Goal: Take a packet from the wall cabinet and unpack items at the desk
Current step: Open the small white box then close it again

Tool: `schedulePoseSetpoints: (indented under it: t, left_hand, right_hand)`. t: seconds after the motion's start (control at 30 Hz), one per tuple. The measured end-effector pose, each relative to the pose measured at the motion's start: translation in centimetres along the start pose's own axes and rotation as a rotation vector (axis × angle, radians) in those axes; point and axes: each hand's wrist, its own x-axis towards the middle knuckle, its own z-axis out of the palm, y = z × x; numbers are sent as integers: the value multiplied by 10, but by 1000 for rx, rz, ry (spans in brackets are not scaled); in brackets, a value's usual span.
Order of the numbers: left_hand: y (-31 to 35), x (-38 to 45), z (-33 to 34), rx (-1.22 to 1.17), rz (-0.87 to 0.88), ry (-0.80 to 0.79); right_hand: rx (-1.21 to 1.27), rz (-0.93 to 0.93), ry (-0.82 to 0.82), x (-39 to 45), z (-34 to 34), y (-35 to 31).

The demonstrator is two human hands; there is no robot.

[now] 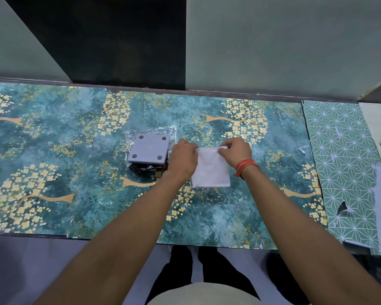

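We pinch top edge of white packet (210, 170) with both hands: left hand (183, 158) and right hand (235, 151) closed on opposite corners, likely to tear or pull mouth open. Packet flat, soft, faintly embossed, lying mid-desk (53, 150). Grey square box (149, 149), four round feet up, sits left on crinkled clear wrap (172, 130) over dark wrapper (145, 167).

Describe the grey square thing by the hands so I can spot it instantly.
On the teal floral desk, look just left of the left hand. The grey square block lies on crinkled clear plastic, over a dark packet. Four dark round pads mark its corners.
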Motion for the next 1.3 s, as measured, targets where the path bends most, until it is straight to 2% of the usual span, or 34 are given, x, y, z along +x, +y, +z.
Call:
schedulePoseSetpoints:
  t: [0.1, 0.2, 0.27, 0.37, 0.47, 0.53, 0.63, 0.7, 0.8, 0.9, 1.03, 1.2, 1.3]
  left_hand:
    - [1, 2, 2, 9, -54, 1]
    - [-1, -3, 7, -36, 16, 49]
    - [-5, -8, 8, -73, 96, 50]
    - [-16, -17, 9, -5, 128, -58]
    - [-20, -24, 4, 86, 102, -213]
    - [-22, -26, 1, 157, 116, -278]
    - [-28, -22, 0, 301, 126, -357]
    - [-29, -19, 1, 301, 88, -401]
    - [-23, -14, -2, 265, 76, -416]
    - [-24, -13, -7, 239, 60, -371]
    - [-16, -14, -9, 251, -6, -423]
    - [-7, -11, -15, 227, 23, -447]
    - [-8, -18, -23, 73, 32, -372]
  right_hand:
    - [9, 75, 44, 3, 8, 3]
    - [68, 58, 61, 1, 15, 8]
    - [28, -28, 83, -6, 12, 11]
    - [-157, -292, 163, -24, 7, 10]
    - [-472, -429, -79, -43, 13, 1]
    - [-668, -418, -212, -48, 21, -1]
    - [-772, -386, -250, -46, 27, -2]
    - [-796, -375, -260, -42, 31, -4]
    - [-763, -348, -285, -39, 32, -8]
    - [-724, -326, -245, -37, 27, -8]
    - [-794, -290, -208, -37, 31, -12]
    - [-794, -269, -258, -30, 38, -19]
    - [-706, -263, -226, -33, 32, -24]
